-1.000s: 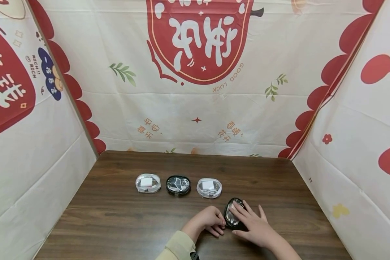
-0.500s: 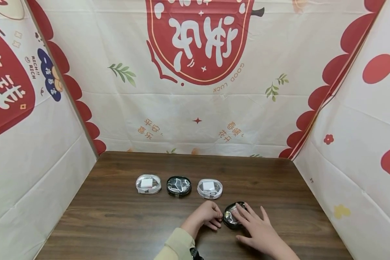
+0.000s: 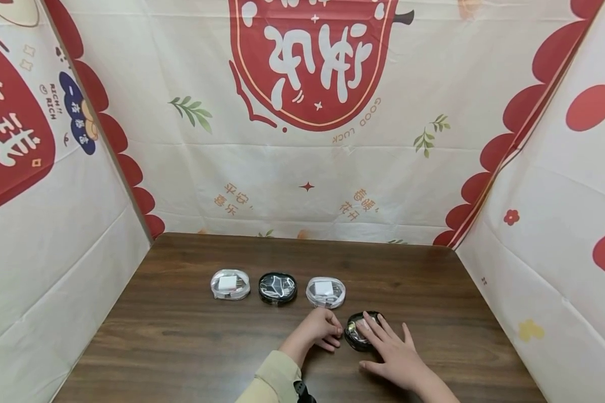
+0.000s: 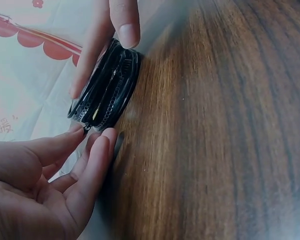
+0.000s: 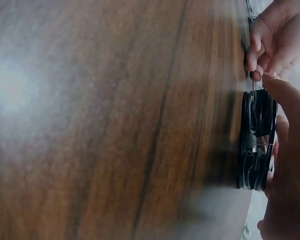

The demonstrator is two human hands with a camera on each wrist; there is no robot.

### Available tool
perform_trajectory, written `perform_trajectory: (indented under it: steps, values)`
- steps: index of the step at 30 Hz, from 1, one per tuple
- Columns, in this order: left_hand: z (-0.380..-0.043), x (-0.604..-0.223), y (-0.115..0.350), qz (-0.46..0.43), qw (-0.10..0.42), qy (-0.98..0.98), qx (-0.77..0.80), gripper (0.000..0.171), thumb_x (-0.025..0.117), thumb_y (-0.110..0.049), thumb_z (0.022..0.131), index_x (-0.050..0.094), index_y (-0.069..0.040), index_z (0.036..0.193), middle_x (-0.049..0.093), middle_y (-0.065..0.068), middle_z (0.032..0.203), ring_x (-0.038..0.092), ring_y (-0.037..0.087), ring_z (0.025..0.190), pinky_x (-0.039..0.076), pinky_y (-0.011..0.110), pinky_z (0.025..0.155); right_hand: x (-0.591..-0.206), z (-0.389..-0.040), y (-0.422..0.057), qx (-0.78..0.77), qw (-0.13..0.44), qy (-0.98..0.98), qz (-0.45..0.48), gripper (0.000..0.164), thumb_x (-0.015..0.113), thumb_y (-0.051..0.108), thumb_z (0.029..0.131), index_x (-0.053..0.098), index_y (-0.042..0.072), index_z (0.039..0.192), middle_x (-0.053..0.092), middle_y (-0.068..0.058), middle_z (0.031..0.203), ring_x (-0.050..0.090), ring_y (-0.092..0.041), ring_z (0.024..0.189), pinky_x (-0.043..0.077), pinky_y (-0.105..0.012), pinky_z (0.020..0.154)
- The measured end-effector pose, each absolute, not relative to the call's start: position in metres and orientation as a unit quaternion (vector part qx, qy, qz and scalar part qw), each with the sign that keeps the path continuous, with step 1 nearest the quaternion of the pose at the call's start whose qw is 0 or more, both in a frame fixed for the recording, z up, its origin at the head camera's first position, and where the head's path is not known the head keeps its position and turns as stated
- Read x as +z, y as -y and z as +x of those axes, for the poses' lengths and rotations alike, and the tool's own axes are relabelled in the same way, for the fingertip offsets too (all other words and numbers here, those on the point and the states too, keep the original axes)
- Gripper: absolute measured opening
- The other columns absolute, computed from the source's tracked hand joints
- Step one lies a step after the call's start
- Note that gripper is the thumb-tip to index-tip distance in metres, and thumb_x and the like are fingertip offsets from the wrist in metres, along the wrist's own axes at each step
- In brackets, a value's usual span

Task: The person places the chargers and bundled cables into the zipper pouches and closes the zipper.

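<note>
A small oval pouch (image 3: 359,338) with black edging and a clear top lies on the table in front of me. My right hand (image 3: 394,354) rests on it, fingers spread and fairly straight over the clear top. At the pouch's left end, my left hand (image 3: 316,330) pinches the zipper pull (image 4: 86,128) between thumb and fingertips. In the left wrist view, zipper teeth (image 4: 121,75) run along the pouch's side with a gap between the rows. Dark contents and a gold-coloured bit show there. Part of the pouch's top is hidden under my right fingers.
Three similar pouches stand in a row farther back on the brown wooden table (image 3: 181,336): a white-edged one (image 3: 229,284), a black-edged one (image 3: 277,288) and another white-edged one (image 3: 325,291). Printed cloth walls (image 3: 302,162) enclose the table's back and sides.
The pouch has turned from slanting lengthwise to lying more crosswise. My left hand has shifted slightly away from me and to the left with it. My right hand stays on top.
</note>
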State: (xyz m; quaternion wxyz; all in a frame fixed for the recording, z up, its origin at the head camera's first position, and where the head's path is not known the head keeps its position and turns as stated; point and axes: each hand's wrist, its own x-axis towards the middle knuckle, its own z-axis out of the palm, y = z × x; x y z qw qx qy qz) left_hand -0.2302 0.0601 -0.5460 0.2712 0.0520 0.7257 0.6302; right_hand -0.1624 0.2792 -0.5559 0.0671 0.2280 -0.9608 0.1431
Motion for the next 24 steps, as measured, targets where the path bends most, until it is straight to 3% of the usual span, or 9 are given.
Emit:
perform_trajectory:
  steps: [8, 17, 24]
  values:
    - [-0.226, -0.547, -0.06, 0.049, 0.275, -0.72, 0.636, 0.009, 0.061, 0.009, 0.09, 0.063, 0.005, 0.082, 0.065, 0.013, 0.074, 0.069, 0.03, 0.065, 0.058, 0.04, 0.055, -0.555, -0.162, -0.278, 0.153, 0.046, 0.964, 0.215, 0.078, 0.067, 0.059, 0.082, 0.044, 0.024, 0.148, 0.032, -0.003, 0.156, 0.029, -0.038, 0.14, 0.012, -0.079, 0.096]
    - [-0.219, -0.547, -0.062, 0.042, 0.286, -0.713, 0.639, 0.01, 0.062, 0.01, 0.089, 0.063, 0.005, 0.08, 0.062, 0.012, 0.069, 0.07, 0.032, 0.066, 0.058, 0.039, 0.054, -0.561, -0.163, -0.28, 0.174, 0.071, 0.957, 0.223, 0.079, 0.069, 0.057, 0.081, 0.041, 0.027, 0.149, 0.022, 0.008, 0.16, 0.028, -0.04, 0.139, 0.013, -0.081, 0.093]
    - [-0.212, -0.547, -0.067, 0.038, 0.298, -0.71, 0.637, 0.009, 0.062, 0.009, 0.088, 0.064, 0.005, 0.081, 0.063, 0.012, 0.07, 0.07, 0.035, 0.069, 0.059, 0.04, 0.056, -0.563, -0.163, -0.279, 0.177, 0.06, 0.958, 0.216, 0.081, 0.068, 0.059, 0.081, 0.041, 0.025, 0.149, 0.027, -0.001, 0.158, 0.028, -0.041, 0.139, 0.013, -0.081, 0.093]
